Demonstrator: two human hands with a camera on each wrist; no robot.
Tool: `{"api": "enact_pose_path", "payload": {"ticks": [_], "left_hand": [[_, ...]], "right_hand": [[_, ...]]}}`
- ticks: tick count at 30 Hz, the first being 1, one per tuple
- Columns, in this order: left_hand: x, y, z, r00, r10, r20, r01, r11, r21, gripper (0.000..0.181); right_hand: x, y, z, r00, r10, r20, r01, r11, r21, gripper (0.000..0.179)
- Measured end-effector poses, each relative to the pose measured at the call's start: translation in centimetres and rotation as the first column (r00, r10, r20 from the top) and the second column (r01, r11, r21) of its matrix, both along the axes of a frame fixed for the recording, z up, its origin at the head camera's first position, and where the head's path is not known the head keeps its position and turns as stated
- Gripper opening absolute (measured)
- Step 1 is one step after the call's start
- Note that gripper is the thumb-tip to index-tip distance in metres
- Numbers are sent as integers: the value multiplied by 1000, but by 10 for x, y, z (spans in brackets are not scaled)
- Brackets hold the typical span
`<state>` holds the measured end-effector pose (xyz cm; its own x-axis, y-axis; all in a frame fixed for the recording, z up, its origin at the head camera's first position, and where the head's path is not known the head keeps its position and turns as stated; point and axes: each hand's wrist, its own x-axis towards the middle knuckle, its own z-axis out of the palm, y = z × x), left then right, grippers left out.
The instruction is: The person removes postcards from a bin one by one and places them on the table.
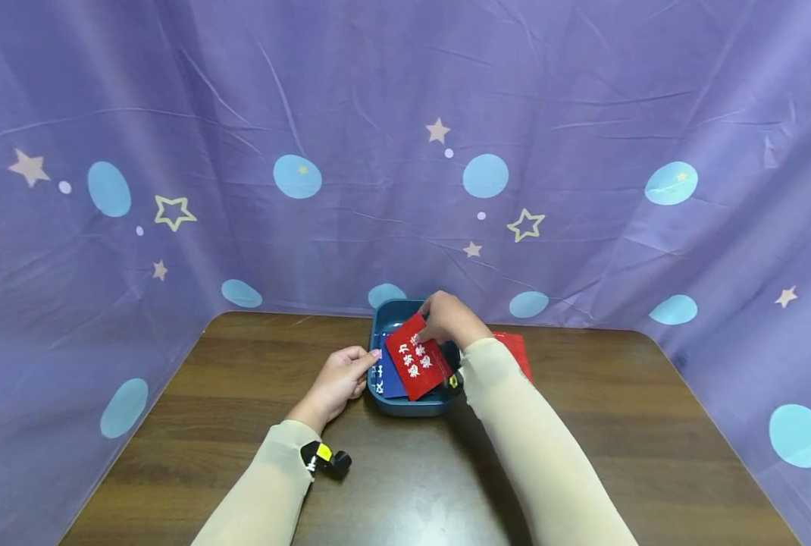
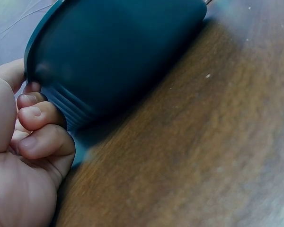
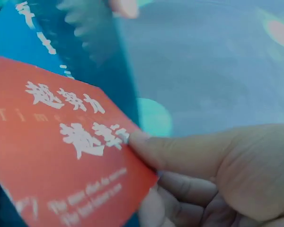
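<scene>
A red card (image 1: pixel 415 360) with white characters is pinched by my right hand (image 1: pixel 451 322), thumb on its printed face. It is tilted over the dark teal plastic basket (image 1: pixel 412 409). Small white lettering also shows on the card (image 3: pixel 85 184) in the right wrist view. Beneath it a blue card (image 1: pixel 389 381) with white characters lies in the basket, partly covered. My left hand (image 1: pixel 335 381) grips the basket's left rim, thumb on top. In the left wrist view its fingers (image 2: pixel 42 142) curl against the outer wall of the basket (image 2: pixel 118 52).
Another red piece (image 1: pixel 517 350) lies on the brown wooden table (image 1: pixel 242 425) right of the basket, partly hidden by my right sleeve. Behind the table hangs a purple curtain (image 1: pixel 378 243) with stars and blue ovals. A small black camera (image 1: pixel 333 462) sits on my left wrist.
</scene>
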<state>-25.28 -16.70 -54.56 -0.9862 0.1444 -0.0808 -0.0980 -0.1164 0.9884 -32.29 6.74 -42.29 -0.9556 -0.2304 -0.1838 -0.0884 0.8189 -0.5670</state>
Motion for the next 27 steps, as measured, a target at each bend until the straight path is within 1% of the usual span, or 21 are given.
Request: {"api": "enact_pose_path", "payload": {"ticks": [2, 4, 5, 8, 12, 15, 17, 21, 24, 27], "left_hand": [[0, 0, 0, 1000, 0, 3, 0, 1000, 4, 36], [-1, 1, -1, 1000, 0, 6, 0, 1000, 8, 36], [-1, 1, -1, 1000, 1, 8, -1, 1000, 8, 37], [-1, 1, -2, 1000, -1, 9, 1, 1000, 2, 38], [0, 1, -2, 1000, 5, 10, -5, 1000, -4, 38], [0, 0, -1, 1000, 9, 16, -9, 1000, -8, 38], [0, 0, -1, 1000, 6, 18, -6, 1000, -12, 38], [0, 0, -1, 1000, 2, 17, -2, 1000, -13, 39], [0, 0, -1, 1000, 1, 17, 0, 1000, -12, 38], [0, 0, -1, 1000, -1, 17, 2, 1000, -17, 38]], "right_hand": [[2, 14, 4, 1000, -7, 11, 8, 997, -74, 44], [5, 31, 7, 1000, -14, -6, 13, 990, -143, 34], [6, 40, 8, 999, -25, -21, 21, 985, -170, 32], [10, 67, 7, 996, -61, -58, 44, 968, -247, 29], [15, 98, 2, 991, -128, -40, 108, 936, -335, 29], [17, 118, -2, 987, -157, -28, 138, 928, -346, 25], [18, 130, -5, 985, -175, -5, 161, 917, -365, 24], [17, 153, -10, 980, -197, 0, 184, 914, -361, 26], [16, 170, -14, 975, -222, -13, 205, 922, -328, 29], [16, 184, -21, 967, -252, 24, 246, 911, -332, 30]]}}
